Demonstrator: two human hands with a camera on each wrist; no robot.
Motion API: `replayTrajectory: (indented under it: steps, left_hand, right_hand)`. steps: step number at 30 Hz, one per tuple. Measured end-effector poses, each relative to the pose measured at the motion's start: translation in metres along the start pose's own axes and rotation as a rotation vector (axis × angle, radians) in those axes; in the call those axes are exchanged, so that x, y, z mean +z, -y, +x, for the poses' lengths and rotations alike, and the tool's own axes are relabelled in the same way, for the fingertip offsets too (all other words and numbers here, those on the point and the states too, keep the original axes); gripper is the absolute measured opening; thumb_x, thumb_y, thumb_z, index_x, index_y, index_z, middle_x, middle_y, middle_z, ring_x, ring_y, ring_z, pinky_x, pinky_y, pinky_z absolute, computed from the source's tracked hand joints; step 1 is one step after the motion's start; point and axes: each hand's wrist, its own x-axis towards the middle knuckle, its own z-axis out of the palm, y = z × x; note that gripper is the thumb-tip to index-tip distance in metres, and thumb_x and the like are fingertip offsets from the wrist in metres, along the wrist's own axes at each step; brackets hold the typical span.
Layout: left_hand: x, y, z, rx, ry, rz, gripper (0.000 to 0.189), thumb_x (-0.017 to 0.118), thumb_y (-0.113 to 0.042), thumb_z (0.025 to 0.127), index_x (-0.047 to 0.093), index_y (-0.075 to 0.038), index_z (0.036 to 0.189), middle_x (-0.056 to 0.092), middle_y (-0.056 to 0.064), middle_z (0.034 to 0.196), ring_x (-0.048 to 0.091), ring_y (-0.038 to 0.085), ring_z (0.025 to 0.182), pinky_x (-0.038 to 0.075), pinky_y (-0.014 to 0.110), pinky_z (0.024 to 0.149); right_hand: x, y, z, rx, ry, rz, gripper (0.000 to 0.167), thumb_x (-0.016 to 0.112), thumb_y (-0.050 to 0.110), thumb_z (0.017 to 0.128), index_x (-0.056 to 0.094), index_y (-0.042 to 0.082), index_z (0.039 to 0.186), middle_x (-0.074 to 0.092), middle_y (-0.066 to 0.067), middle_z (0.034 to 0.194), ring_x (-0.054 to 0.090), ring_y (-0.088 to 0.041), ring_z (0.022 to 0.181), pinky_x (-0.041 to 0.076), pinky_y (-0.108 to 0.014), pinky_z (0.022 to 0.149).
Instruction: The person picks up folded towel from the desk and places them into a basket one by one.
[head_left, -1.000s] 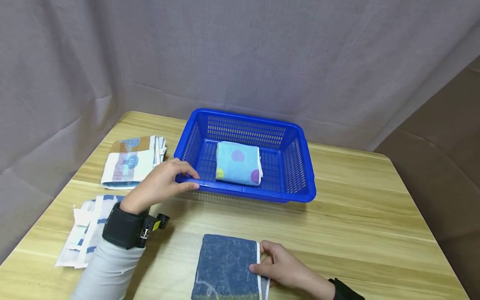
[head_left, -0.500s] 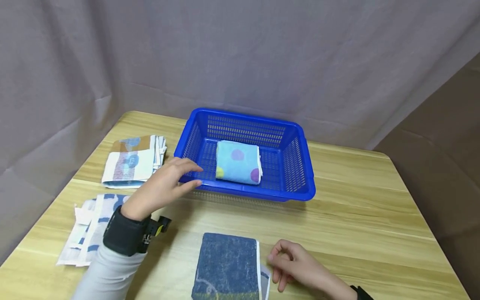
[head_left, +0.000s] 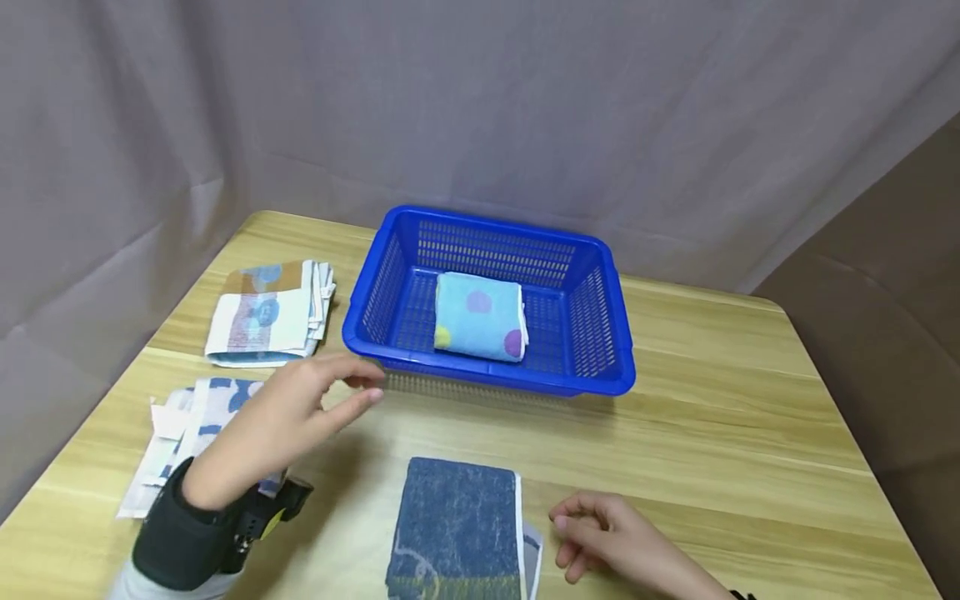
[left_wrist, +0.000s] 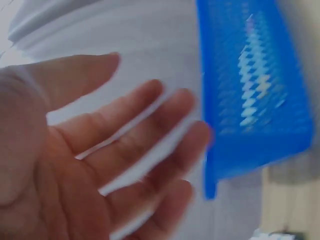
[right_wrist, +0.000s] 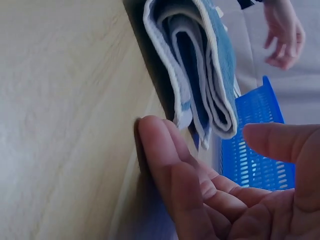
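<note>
A dark blue towel (head_left: 457,525) with white edging lies folded at the front of the table; its layered edge shows in the right wrist view. Just right of it my right hand (head_left: 611,533) rests low by the table, fingers loosely bent and holding nothing. My left hand (head_left: 300,408) hovers in front of the blue plastic basket (head_left: 487,372), near its front left corner, with thumb and fingers apart. Inside the basket sits a folded light blue towel (head_left: 480,317) with purple and yellow dots. The left wrist view shows the left palm (left_wrist: 65,175) bare.
At the back left of the table lies a folded white, brown and blue towel (head_left: 262,312). A white towel with blue marks (head_left: 217,412) lies nearer, partly behind my left arm. A grey curtain (head_left: 487,108) hangs behind the table (head_left: 720,400).
My left hand has come off the basket rim and drawn back toward me. My right hand has let go of the dark blue towel and moved slightly right.
</note>
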Motion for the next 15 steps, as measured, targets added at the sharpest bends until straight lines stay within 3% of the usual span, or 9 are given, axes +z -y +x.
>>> replayTrajectory:
  steps: [8, 15]
  left_hand:
    - [0.041, 0.004, -0.022, -0.175, 0.351, -0.054, 0.031, 0.062, -0.042, 0.096, 0.075, -0.014, 0.101, 0.069, -0.009, 0.082, 0.060, 0.004, 0.072, 0.050, 0.028, 0.066]
    - [0.064, 0.005, -0.032, -0.187, 0.554, -0.223, 0.038, 0.058, -0.052, 0.096, 0.071, -0.021, 0.077, 0.059, -0.010, 0.067, 0.046, 0.007, 0.055, 0.037, 0.025, 0.055]
  right_hand:
    - [0.007, 0.002, 0.001, 0.026, 0.027, 0.057, 0.047, 0.049, 0.018, 0.104, 0.045, -0.021, 0.130, 0.070, -0.012, 0.091, 0.071, -0.015, 0.075, 0.059, -0.027, 0.073]
    - [0.014, 0.000, 0.006, 0.088, 0.086, 0.131, 0.047, 0.049, 0.020, 0.105, 0.046, -0.018, 0.134, 0.068, -0.005, 0.093, 0.071, -0.012, 0.078, 0.059, -0.026, 0.077]
